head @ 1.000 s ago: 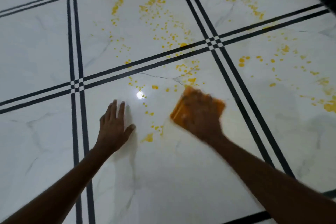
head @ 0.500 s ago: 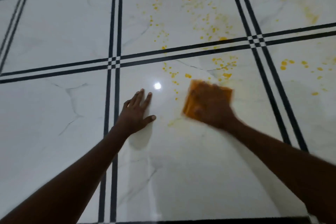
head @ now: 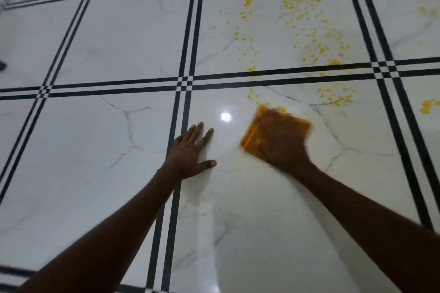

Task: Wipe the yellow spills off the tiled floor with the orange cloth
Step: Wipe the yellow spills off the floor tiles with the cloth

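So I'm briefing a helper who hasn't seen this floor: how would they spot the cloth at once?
Start at the white tiled floor with its double black lines, and find the bright light reflection on the near tile. Just right of it, the right hand presses flat on the orange cloth. It is the only solid orange patch; the yellow spills beyond are scattered specks.

My left hand [head: 190, 150] flat, fingers straight, thumb out, my right hand [head: 281, 143] palm down, blurred, both arms stretched far forward
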{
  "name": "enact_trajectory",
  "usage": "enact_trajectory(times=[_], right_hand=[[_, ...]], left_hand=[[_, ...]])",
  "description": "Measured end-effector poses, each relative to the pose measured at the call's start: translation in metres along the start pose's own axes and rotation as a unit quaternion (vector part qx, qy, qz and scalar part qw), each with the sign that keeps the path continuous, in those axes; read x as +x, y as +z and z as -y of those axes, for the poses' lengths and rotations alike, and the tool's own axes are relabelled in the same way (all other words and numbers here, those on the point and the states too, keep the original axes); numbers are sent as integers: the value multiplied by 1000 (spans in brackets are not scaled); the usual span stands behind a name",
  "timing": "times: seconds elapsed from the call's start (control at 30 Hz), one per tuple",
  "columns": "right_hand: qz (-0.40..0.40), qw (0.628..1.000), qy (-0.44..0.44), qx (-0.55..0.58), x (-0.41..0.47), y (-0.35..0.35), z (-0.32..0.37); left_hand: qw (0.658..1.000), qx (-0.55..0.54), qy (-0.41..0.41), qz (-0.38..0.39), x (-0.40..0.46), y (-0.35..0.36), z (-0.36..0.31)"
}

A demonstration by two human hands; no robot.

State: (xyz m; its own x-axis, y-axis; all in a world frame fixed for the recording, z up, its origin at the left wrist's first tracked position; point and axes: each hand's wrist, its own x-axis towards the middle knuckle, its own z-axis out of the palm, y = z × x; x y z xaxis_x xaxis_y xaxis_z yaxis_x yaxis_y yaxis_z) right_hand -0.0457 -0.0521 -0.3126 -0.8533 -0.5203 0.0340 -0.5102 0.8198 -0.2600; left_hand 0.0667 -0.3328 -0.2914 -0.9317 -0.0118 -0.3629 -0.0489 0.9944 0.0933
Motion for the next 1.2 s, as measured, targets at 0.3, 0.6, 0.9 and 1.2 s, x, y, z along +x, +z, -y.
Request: enact_trajectory(times=[0.3, 0.6, 0.9, 1.2], right_hand=[[66, 985, -156, 18, -107, 25, 78], [-86, 964, 251, -31, -36, 5, 18], [12, 991, -119, -62, 28, 16, -18], [1, 999, -53, -14, -2, 26, 73]], left_hand=[[1000, -5, -8, 21, 3, -1, 0], [999, -25, -20, 6, 2, 4, -2], [988, -59, -51, -136, 68, -27, 2], [974, -42, -108, -194, 93, 5, 7]])
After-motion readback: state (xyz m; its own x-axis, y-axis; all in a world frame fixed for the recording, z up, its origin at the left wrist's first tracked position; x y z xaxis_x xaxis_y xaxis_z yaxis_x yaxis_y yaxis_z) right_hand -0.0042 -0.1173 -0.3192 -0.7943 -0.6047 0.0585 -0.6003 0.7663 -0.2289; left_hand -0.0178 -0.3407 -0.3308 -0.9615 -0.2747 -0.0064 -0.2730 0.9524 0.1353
